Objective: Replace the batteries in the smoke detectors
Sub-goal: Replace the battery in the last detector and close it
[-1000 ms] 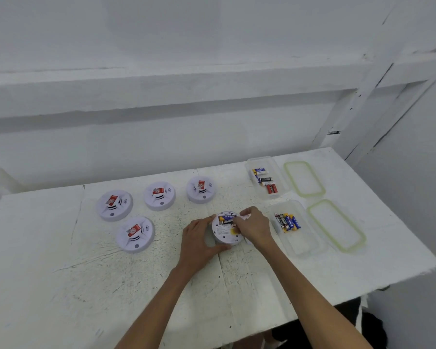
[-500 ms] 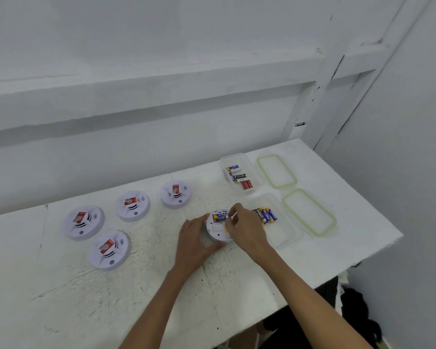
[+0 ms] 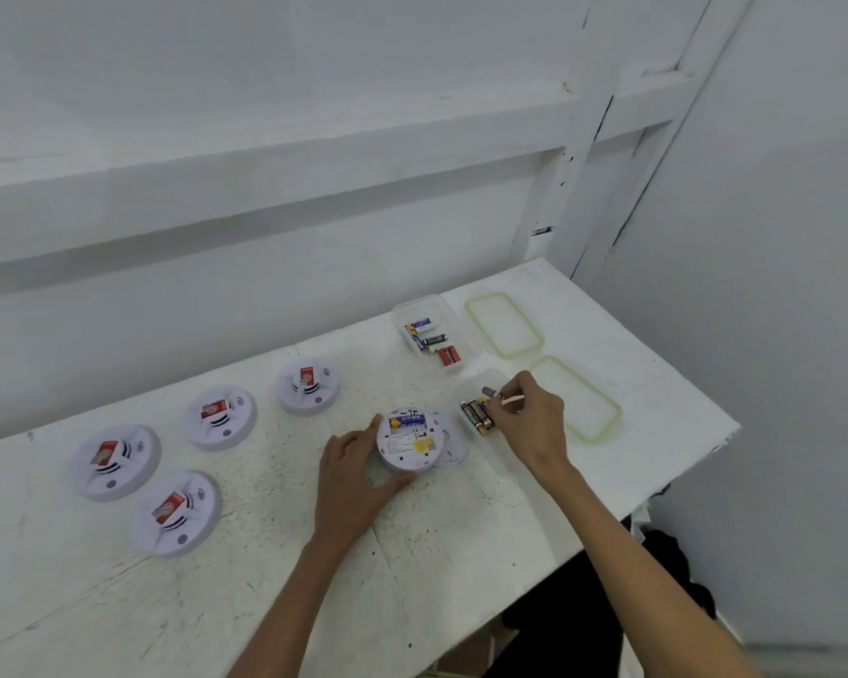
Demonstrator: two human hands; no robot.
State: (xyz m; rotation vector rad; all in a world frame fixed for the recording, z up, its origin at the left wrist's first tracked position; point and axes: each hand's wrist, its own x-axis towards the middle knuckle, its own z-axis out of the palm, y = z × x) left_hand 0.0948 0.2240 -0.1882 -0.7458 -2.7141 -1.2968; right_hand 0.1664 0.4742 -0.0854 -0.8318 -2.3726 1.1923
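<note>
An upturned white smoke detector (image 3: 407, 440) lies at the table's middle with a blue battery showing in its open compartment. My left hand (image 3: 353, 474) grips its left side. A round white cover (image 3: 454, 445) lies partly under it on the right. My right hand (image 3: 529, 423) is over the near clear container (image 3: 498, 457) and pinches a battery (image 3: 489, 391) at its fingertips. Dark batteries (image 3: 476, 417) lie in that container just left of the fingers.
Several more detectors with red labels sit face up to the left (image 3: 308, 384) (image 3: 221, 415) (image 3: 113, 460) (image 3: 175, 511). A far container (image 3: 407, 305) holds mixed batteries. Two green-rimmed lids (image 3: 503, 325) (image 3: 603, 423) lie on the right, near the table's right edge. A wall stands behind.
My right hand has left the detector's battery compartment and moved right over the near container, now pinching a battery. My left hand stays on the detector. The view has swung to the right.
</note>
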